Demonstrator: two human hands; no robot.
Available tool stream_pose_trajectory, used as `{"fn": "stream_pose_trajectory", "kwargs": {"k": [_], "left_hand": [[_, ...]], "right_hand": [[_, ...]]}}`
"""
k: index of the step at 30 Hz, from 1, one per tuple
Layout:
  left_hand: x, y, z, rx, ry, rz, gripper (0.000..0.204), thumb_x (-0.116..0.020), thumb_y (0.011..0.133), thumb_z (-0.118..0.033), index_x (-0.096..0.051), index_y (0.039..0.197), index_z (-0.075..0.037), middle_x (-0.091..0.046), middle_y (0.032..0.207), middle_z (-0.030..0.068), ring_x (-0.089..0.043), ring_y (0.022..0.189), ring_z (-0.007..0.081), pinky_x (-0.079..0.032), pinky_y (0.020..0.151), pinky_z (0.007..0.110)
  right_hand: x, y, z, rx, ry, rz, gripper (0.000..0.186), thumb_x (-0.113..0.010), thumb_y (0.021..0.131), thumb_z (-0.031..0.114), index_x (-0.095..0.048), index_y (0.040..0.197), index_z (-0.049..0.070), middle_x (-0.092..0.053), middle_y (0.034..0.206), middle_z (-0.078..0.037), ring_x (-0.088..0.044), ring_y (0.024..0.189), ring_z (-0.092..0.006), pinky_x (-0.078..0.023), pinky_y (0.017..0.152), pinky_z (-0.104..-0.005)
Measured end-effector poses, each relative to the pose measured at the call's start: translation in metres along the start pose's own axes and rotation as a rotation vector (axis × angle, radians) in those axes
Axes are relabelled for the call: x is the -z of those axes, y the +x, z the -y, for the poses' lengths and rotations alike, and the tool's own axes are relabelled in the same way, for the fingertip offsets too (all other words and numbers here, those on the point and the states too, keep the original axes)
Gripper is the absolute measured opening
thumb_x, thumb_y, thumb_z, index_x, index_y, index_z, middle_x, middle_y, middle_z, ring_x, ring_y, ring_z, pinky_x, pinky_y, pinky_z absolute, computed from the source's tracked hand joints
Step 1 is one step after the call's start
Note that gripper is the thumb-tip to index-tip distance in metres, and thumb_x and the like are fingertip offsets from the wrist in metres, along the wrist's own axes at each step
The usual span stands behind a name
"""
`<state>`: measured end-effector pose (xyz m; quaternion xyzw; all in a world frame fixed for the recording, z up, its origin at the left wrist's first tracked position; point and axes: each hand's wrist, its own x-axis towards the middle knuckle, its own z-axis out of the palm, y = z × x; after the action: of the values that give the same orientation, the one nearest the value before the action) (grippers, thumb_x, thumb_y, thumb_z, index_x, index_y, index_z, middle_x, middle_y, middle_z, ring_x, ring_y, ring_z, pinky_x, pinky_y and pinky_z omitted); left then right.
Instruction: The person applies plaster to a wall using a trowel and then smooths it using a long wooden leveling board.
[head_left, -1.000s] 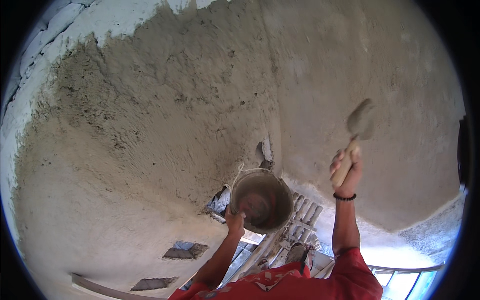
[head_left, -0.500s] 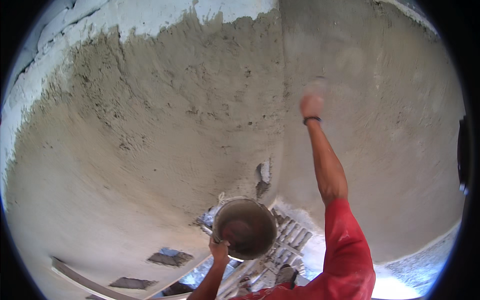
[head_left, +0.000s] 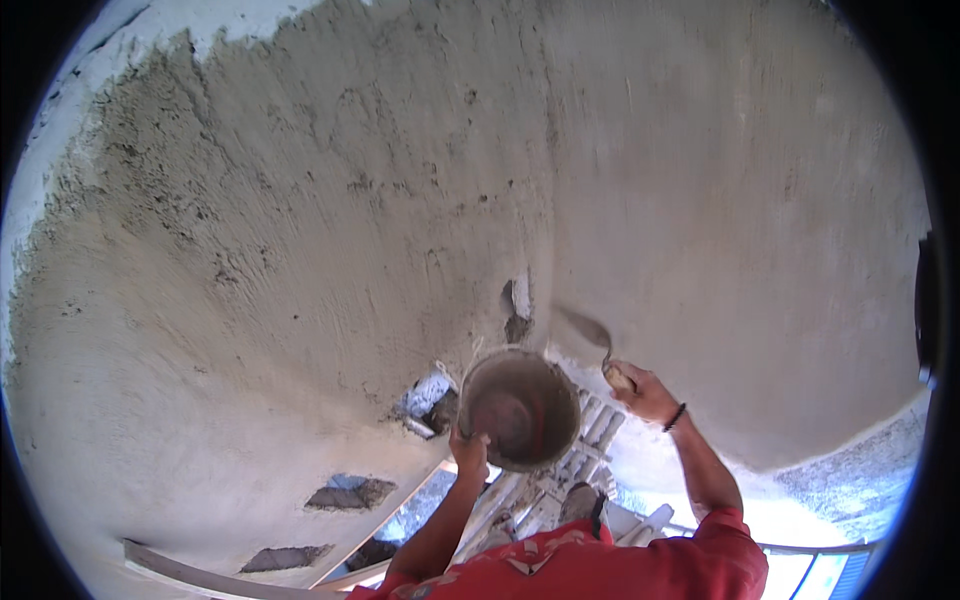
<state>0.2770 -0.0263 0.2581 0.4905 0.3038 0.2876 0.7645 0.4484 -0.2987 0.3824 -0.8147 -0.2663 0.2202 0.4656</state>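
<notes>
My left hand grips the near left edge of a round mortar-stained bucket, which is dark inside with reddish residue at the bottom. My right hand is closed on the wooden handle of a trowel, just to the right of the bucket and higher than my left hand. The blurred blade points up and left, over or against the plastered wall beside the vertical corner line. Rougher, speckled grey plaster covers the surface on the left.
Wooden slats and planks with my feet on them show below the bucket. Holes break the left wall, more lower left. A long board lies along the bottom left; a bright opening with a railing is at the lower right.
My right hand went up to the upper wall, blurred, and has come down beside the bucket with the trowel. The bucket stays in my left hand, shifting slightly in view.
</notes>
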Motion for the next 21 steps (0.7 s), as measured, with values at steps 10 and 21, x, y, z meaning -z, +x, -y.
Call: {"fn": "stream_pose_trajectory", "kwargs": {"k": [10,21], "left_hand": [[-0.063,0.006,-0.037,-0.190,0.023,0.376,0.060,-0.045,0.060,0.011,-0.047,0.119,0.003,-0.056,0.105,0.0065,-0.052,0.099,0.0135,-0.038,0.088,0.024],[-0.053,0.010,-0.067,-0.187,0.113,0.423,0.053,-0.049,0.067,0.011,-0.048,0.119,0.005,-0.057,0.104,0.0078,-0.053,0.095,0.0118,-0.041,0.083,0.023]], "right_hand": [[-0.015,0.017,0.023,0.088,-0.878,0.127,0.032,-0.054,0.081,0.021,-0.052,0.110,0.008,-0.063,0.081,-0.021,-0.062,0.078,-0.0361,-0.050,0.069,-0.0467],[-0.029,-0.013,0.061,0.169,-1.274,0.536,0.032,-0.045,0.084,0.012,-0.053,0.114,0.007,-0.062,0.076,-0.020,-0.064,0.075,-0.0348,-0.052,0.066,-0.0436]]}}
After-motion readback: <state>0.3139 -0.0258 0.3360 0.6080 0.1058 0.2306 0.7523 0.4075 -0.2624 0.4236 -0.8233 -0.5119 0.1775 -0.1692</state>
